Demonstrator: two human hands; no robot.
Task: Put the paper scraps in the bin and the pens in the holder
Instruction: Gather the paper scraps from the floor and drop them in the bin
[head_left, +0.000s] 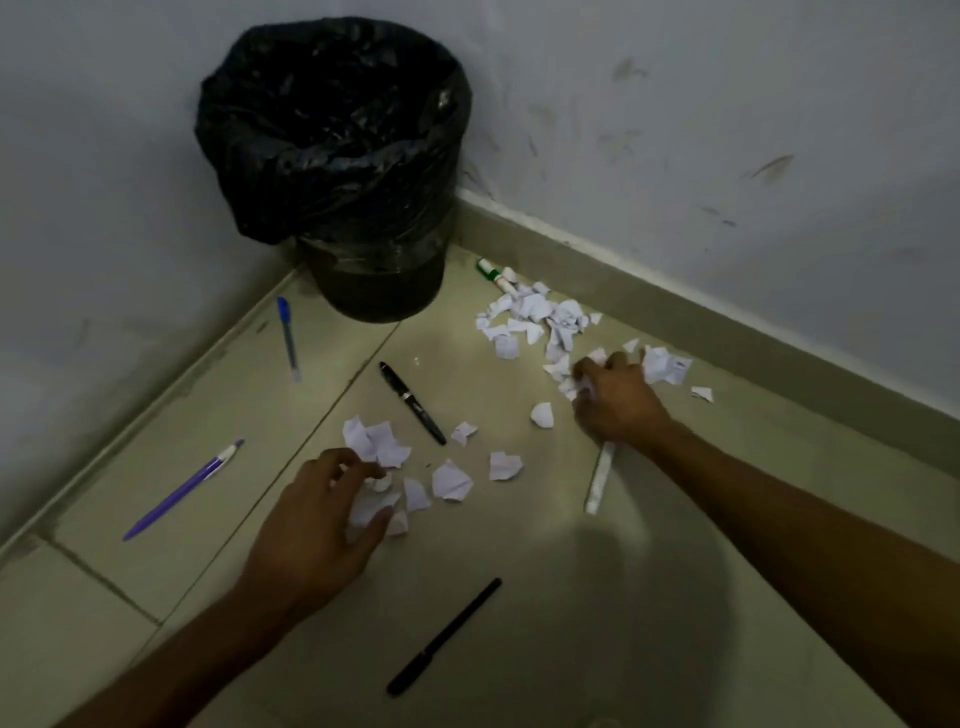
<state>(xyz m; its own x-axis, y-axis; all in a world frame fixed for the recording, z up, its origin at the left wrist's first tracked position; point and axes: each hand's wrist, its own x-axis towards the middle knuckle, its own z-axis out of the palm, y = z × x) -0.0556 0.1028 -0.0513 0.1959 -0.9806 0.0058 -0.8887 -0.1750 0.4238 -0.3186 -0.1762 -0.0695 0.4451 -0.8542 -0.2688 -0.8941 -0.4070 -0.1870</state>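
White paper scraps lie scattered on the tiled floor, with a dense pile (540, 317) near the right wall and looser pieces (452, 480) in the middle. My left hand (317, 525) curls around several scraps at the centre. My right hand (618, 395) closes on scraps beside the pile. A black-lined bin (337, 156) stands in the corner. Pens lie around: a blue one (288, 338), a purple one (182, 491), a black one (413, 402), another black one (444, 636), a white one (600, 475) partly under my right wrist, and a green-and-white marker (496, 273). No holder is visible.
Two pale walls meet behind the bin, and a skirting board (727, 317) runs along the right wall. Tile joints cross the floor on the left. My shadow darkens the floor at the bottom centre.
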